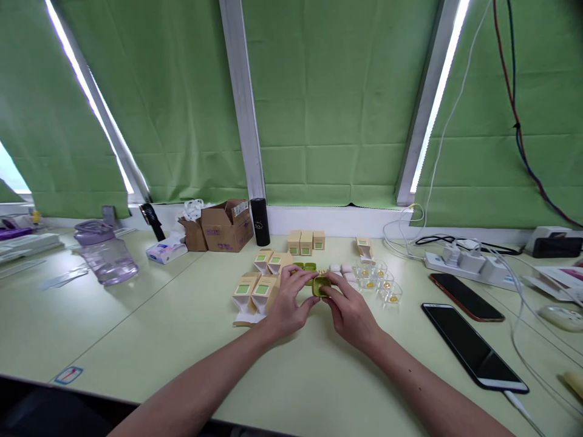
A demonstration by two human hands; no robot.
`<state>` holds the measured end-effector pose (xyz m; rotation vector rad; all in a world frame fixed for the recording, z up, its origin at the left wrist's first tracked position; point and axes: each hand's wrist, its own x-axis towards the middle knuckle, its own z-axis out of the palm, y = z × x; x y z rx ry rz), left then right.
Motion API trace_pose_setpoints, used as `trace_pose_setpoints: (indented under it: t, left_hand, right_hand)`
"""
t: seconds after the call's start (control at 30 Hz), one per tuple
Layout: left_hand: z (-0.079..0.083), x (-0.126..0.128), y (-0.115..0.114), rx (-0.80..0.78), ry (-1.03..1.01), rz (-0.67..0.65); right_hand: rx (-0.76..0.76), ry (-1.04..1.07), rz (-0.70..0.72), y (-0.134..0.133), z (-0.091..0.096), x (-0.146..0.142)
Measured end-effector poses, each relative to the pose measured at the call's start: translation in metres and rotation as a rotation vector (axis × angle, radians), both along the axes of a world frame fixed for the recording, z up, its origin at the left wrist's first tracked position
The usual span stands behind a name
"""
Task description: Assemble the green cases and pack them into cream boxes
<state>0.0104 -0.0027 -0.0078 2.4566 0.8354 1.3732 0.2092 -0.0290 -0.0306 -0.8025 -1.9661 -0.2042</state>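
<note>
Both my hands meet over a small green case [320, 286] in the middle of the pale green table [150, 315]. My left hand [288, 301] curls round the case's left side, fingers bent. From the right, my right hand [348, 308] pinches the same case with thumb and forefinger. More green pieces [305, 266] lie just behind. Open tan cartons with green labels [255, 290] sit to the left of my left hand. Small clear cups with yellow centres [380, 282] and little white blocks [342, 269] stand to the right.
Three closed tan boxes [306, 241] line the back. A cardboard box [228, 226], black cylinder [260, 221], tissue pack [166, 249] and purple jug [105, 253] stand at left. Two phones [473, 349] [465, 296], a power strip [460, 260] and cables lie at right.
</note>
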Motion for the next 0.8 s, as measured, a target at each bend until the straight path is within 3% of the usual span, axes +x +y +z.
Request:
trace_pose_setpoints:
  t: [0.17,0.3,0.53,0.8]
  left_hand:
    - [-0.0003,-0.0001,-0.0008,-0.002,-0.012,-0.003]
    - [0.0022,-0.0014,-0.0030,0.019,0.012,-0.014]
    - [0.0051,-0.0001,-0.0059,0.110,0.080,0.023]
    - [0.0021,0.0034,-0.0071,0.181,0.159,0.060]
  right_hand:
    - [-0.050,0.059,0.032,-0.0008,-0.0010,0.0012]
    - [-0.112,0.232,0.003,-0.0009,-0.0021,0.0016]
    - [-0.428,0.528,0.055,0.0020,-0.0003,-0.0003]
    - [-0.546,0.558,0.054,0.0002,-0.0013,-0.0028]
